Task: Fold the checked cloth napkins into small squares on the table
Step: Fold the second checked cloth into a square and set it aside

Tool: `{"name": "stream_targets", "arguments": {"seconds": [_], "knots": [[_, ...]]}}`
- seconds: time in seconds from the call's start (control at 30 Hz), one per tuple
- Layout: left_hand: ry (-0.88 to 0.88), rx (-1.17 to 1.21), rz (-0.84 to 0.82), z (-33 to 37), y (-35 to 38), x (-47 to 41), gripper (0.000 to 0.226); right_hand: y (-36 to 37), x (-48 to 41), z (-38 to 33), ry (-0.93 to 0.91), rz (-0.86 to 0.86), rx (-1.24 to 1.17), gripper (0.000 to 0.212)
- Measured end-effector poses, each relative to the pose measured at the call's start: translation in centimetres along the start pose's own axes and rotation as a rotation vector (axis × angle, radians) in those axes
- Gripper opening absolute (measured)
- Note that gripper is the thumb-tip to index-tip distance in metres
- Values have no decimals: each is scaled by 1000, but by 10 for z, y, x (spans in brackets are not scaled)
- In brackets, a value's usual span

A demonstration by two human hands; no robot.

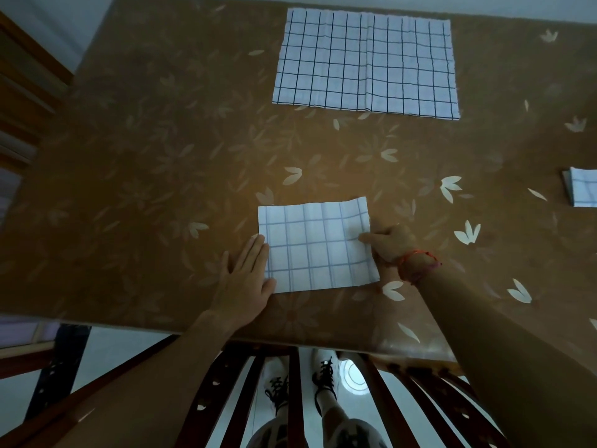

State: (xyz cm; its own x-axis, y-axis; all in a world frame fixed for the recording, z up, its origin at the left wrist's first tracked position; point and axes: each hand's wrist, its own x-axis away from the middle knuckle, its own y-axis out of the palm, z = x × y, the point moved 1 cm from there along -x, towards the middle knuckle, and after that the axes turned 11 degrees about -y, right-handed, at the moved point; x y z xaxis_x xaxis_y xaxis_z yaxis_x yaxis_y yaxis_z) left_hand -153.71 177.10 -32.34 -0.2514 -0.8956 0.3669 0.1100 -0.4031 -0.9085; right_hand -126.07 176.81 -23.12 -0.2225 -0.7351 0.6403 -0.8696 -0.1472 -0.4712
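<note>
A folded white napkin with pale blue checks (318, 245) lies near the table's front edge. My left hand (247, 274) rests flat, fingers together, against its left edge with the thumb by the lower left corner. My right hand (389, 242) holds the napkin's right edge, thumb on top of the cloth and fingers tucked under it; a red cord is around that wrist. A larger napkin with dark checks (366, 61) lies spread flat at the far side of the table. A third, folded napkin (581, 190) shows at the right border.
The table (145, 176) wears a brown cover printed with pale leaves. A dark wooden chair back (294, 399) stands against the front edge, with my feet behind it. Wooden furniture (22, 101) stands off the table's left side.
</note>
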Motion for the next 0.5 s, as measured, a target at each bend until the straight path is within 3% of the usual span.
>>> {"name": "stream_targets", "arguments": {"seconds": [0.1,0.23,0.4,0.5], "knots": [[7,11,-6,-1,0,-1,67,6,-28,17,-30,164,-3,12],[16,44,23,2,-1,1,67,-1,-28,29,9,170,-23,11],[133,122,212,21,-6,12,70,3,-12,51,41,348,-306,12],[188,160,227,39,-1,21,74,12,4,65,101,381,-465,9]]}}
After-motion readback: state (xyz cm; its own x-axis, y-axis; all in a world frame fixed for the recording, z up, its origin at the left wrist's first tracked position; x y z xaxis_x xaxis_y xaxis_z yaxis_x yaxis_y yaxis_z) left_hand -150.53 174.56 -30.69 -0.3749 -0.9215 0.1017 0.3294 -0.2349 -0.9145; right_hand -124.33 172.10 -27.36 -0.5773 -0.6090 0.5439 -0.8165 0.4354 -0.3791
